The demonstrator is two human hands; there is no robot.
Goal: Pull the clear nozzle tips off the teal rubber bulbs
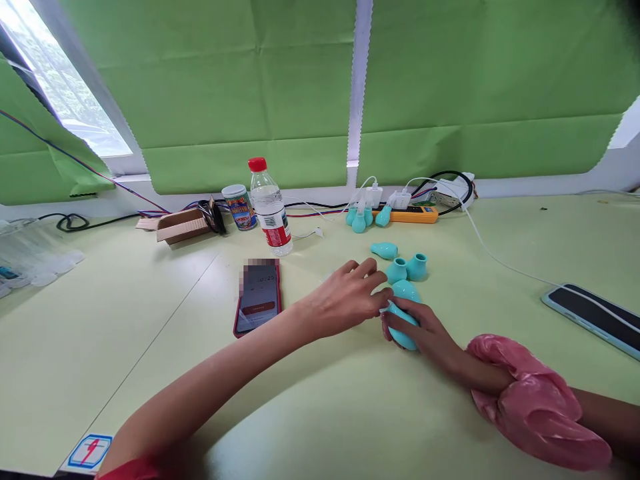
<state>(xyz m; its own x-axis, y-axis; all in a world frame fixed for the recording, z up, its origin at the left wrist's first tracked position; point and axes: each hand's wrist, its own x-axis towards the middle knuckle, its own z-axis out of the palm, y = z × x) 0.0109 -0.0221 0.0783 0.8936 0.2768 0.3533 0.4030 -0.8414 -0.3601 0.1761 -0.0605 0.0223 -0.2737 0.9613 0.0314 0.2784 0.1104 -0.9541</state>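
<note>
My right hand (420, 327) is wrapped round a glossy turquoise bulb-shaped piece (404, 338), its narrow end pointing up and to the left. At that narrow end, the thumb and fingertips of my left hand (357, 293) are pinched together. Whatever lies between them is too small to make out. Just behind the held piece rests another turquoise bulb (406, 289), partly hidden by my hands. Two more turquoise bulbs, one (397, 270) beside the other (417, 267), stand with their round open necks up. Farther back, one turquoise bulb (384, 250) lies on its side.
More turquoise bulbs (359, 222) cluster by an orange power strip (413, 214) with white plugs. A red-capped bottle (271, 213), a can (240, 208) and an open cardboard box (183, 227) stand back left. One phone (259, 300) lies left, another phone (595, 317) right, under a white cable.
</note>
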